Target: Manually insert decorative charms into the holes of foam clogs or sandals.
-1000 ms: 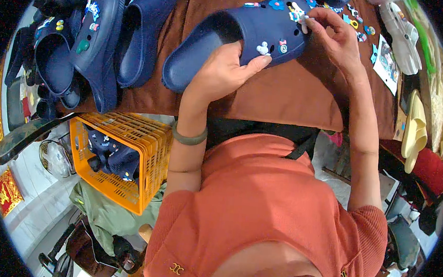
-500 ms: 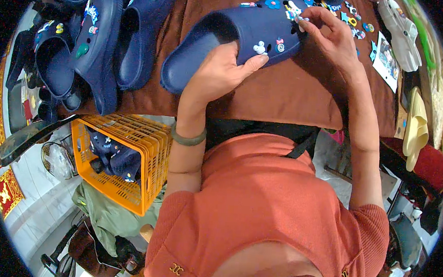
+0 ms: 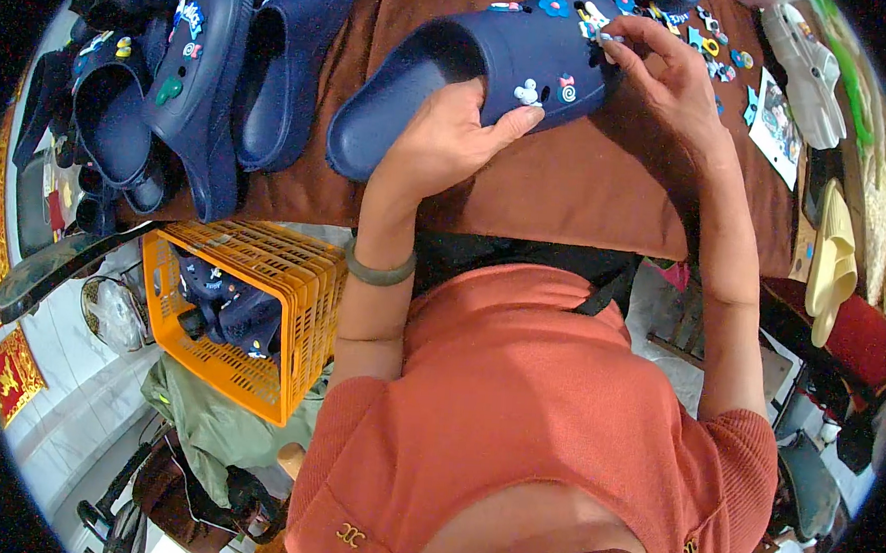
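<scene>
A navy blue clog [image 3: 403, 86] with holes in its upper is held tilted above the brown tablecloth. My left hand [image 3: 455, 137] grips it at the opening, fingers inside the shoe and thumb on the outside of the upper. Fixed on the upper are a blue flower charm [image 3: 554, 5], a white mouse-head charm [image 3: 527, 92] and a pink-and-white swirl charm [image 3: 567, 89]. At the toe, my right hand [image 3: 669, 83] pinches a small pale charm [image 3: 607, 39] between thumb and forefinger, against the upper. The charm's exact shape is mostly hidden.
Several decorated navy clogs [image 3: 198, 83] stand at the left. Loose charms [image 3: 715, 55] and a picture card [image 3: 776, 129] lie at the far right, near a white clog [image 3: 806, 75] and a yellow slipper [image 3: 833, 259]. A yellow crate [image 3: 306, 309] holding navy clogs sits below the table.
The clog and both hands stay almost in place, with only a very slight shift in the picture. My right fingers keep their pinch at the toe.
</scene>
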`<state>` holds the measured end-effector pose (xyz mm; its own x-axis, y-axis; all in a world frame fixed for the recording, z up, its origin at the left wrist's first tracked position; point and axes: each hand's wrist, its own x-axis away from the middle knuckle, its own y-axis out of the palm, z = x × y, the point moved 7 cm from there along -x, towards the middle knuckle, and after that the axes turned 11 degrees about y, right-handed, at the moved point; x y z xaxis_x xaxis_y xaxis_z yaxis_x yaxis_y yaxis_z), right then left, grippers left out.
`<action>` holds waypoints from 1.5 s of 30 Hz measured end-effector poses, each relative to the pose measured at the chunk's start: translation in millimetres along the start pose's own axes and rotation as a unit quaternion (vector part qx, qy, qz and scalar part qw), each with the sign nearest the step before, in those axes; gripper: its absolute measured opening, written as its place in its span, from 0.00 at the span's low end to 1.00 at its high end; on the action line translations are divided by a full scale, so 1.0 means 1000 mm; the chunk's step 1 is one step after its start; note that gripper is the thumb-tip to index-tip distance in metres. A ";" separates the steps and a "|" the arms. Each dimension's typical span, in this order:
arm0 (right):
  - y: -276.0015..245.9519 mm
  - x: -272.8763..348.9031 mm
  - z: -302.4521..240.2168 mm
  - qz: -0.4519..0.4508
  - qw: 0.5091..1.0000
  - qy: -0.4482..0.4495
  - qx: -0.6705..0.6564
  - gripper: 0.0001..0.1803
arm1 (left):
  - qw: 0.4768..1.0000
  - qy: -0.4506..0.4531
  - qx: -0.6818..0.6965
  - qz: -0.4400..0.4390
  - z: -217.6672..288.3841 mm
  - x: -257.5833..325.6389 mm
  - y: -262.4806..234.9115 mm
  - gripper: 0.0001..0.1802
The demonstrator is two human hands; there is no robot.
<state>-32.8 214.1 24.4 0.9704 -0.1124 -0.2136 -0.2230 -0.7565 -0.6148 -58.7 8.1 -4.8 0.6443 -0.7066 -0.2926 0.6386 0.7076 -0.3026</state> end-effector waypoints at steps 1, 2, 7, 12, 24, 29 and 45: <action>-0.001 0.001 -0.002 0.009 1.000 -0.015 0.012 0.13 | 1.000 -0.010 -0.005 -0.004 0.001 0.000 0.000 0.24; -0.001 0.001 -0.002 0.009 1.000 -0.015 0.012 0.13 | 1.000 -0.009 -0.005 -0.004 0.002 0.002 0.000 0.24; -0.012 -0.002 0.006 0.052 0.997 -0.010 -0.049 0.11 | 0.998 -0.067 0.017 -0.012 -0.003 0.002 0.003 0.20; -0.020 -0.005 0.017 0.033 0.938 0.142 -0.314 0.04 | 1.000 -0.021 0.001 0.007 0.001 0.002 0.000 0.22; -0.008 0.000 -0.001 -0.063 0.983 0.042 -0.165 0.08 | 1.000 -0.016 -0.009 0.004 -0.001 0.002 0.000 0.21; -0.009 0.000 -0.018 -0.056 0.995 -0.081 0.033 0.08 | 0.996 -0.023 -0.080 -0.010 0.014 0.003 -0.003 0.21; -0.003 0.002 -0.014 -0.028 0.995 -0.073 0.068 0.08 | 0.991 -0.023 -0.133 0.003 0.018 0.004 -0.003 0.21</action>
<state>-29.0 206.8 36.2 0.9598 0.0293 -0.2790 -0.1899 -0.6641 -0.7232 -51.0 3.1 11.3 0.6697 -0.6974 -0.2551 0.5058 0.6799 -0.5309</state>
